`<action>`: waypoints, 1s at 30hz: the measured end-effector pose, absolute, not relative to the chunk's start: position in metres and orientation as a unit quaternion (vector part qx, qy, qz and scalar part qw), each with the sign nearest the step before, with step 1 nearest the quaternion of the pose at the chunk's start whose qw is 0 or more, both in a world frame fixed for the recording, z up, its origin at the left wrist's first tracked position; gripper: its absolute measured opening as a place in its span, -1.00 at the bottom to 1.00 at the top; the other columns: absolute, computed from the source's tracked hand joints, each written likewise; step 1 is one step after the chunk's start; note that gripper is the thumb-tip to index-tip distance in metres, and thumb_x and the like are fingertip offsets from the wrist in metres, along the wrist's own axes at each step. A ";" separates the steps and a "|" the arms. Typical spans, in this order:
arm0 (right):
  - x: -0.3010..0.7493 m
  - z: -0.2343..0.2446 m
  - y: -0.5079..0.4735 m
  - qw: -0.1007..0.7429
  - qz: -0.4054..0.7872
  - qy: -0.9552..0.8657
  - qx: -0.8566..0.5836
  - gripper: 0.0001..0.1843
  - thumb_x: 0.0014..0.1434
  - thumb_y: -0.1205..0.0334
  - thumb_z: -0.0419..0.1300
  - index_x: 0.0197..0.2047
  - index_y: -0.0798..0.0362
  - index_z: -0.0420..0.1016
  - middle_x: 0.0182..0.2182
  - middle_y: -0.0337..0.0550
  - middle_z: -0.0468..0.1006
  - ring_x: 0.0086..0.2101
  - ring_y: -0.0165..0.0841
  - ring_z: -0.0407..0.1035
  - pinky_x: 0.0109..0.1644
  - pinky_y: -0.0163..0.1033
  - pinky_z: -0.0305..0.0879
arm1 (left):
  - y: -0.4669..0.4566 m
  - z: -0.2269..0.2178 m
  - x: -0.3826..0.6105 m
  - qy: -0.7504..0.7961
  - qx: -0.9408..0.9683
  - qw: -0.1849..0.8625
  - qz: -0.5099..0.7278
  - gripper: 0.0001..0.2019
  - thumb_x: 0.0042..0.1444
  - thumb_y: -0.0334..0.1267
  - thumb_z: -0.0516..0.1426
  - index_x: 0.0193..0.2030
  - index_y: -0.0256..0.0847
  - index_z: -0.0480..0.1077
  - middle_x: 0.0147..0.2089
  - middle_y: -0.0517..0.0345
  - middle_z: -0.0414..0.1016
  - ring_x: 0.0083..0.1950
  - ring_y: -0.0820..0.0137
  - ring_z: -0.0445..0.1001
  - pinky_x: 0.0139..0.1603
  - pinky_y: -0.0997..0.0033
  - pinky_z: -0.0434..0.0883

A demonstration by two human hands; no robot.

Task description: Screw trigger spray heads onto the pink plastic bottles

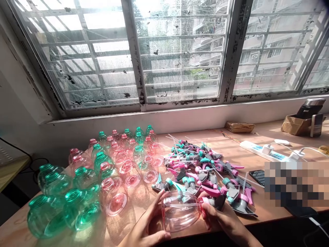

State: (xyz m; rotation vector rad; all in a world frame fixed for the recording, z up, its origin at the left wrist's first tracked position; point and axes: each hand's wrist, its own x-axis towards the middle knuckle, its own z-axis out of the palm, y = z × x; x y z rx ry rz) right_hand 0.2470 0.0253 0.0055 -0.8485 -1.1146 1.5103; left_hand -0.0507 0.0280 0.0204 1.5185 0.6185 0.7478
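A clear pink plastic bottle (180, 211) lies sideways at the table's near edge, held between both my hands. My left hand (146, 228) cups the bottle's base end, fingers wrapped around it. My right hand (218, 219) is closed at the neck end, where a pink and grey spray head (214, 201) meets the bottle. Just behind lies a heap of pink, teal and grey trigger spray heads (203, 171) with thin dip tubes.
Several empty pink bottles (123, 164) and green bottles (64, 202) stand on the wooden table (231, 147) at left. A white power strip (264, 151), a phone (258, 176), a cardboard box (295, 123) and a woven item (239, 127) sit at right. Windows run behind.
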 end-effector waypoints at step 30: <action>0.246 0.006 0.024 0.506 0.640 -0.456 -0.356 -0.52 0.09 -0.19 0.42 -0.22 0.07 0.50 -0.54 -0.28 0.51 -0.60 -0.43 0.37 -0.50 -0.30 0.32 | 0.027 0.024 -0.049 0.270 0.656 0.620 0.335 -0.16 0.20 -0.14 0.32 0.49 0.26 -0.03 0.59 0.23 0.01 0.58 0.00 -0.01 0.56 -0.13 -0.01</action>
